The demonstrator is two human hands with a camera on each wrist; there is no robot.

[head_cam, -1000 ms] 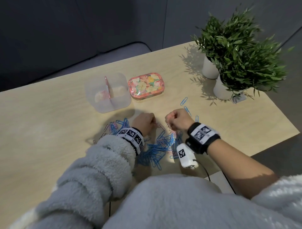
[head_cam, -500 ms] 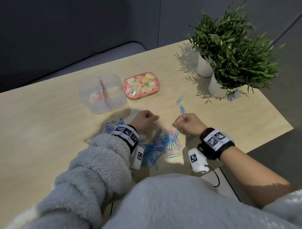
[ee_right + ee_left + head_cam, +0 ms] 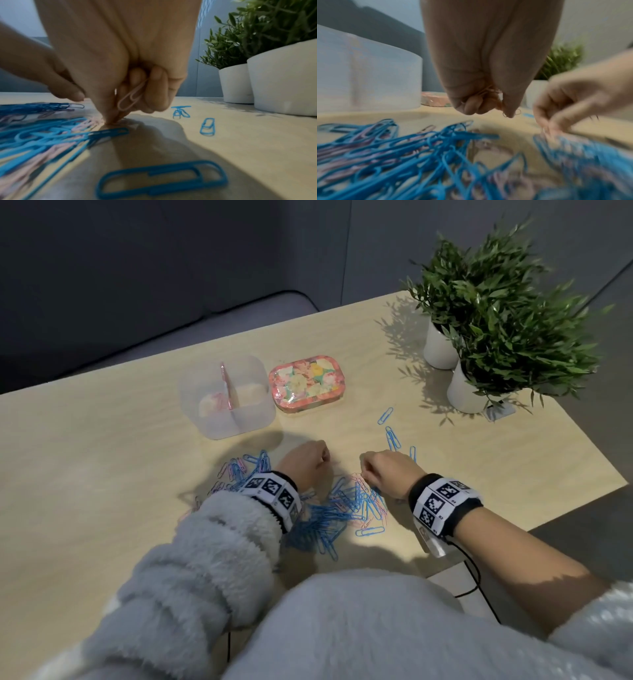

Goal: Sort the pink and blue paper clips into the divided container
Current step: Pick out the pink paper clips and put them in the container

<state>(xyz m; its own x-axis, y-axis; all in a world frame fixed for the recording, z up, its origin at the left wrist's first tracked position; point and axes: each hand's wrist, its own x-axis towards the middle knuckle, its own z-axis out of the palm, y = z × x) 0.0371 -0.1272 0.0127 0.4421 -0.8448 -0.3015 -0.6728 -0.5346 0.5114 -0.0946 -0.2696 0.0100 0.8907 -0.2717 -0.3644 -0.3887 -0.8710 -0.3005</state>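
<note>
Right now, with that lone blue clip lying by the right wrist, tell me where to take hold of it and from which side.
Pinch the lone blue clip across its two long sides, near the middle, coming straight down from above. It lies flat on the table, apart from the pile, so no edge sits raised to hook. The right hand is nearest, but it already holds a pink clip.

The person wears a fluffy light grey fleece top [image 3: 342, 628]. Its left sleeve [image 3: 191, 553] reaches the wrist; the right sleeve [image 3: 596, 621] is pushed up past the elbow. Each wrist has a band with black-and-white square code marks: the left wristband [image 3: 274, 494] and the black right wristband [image 3: 442, 503]. A small white camera box [image 3: 432, 542] with a thin black cable [image 3: 474, 577] hangs under the right one.
</note>
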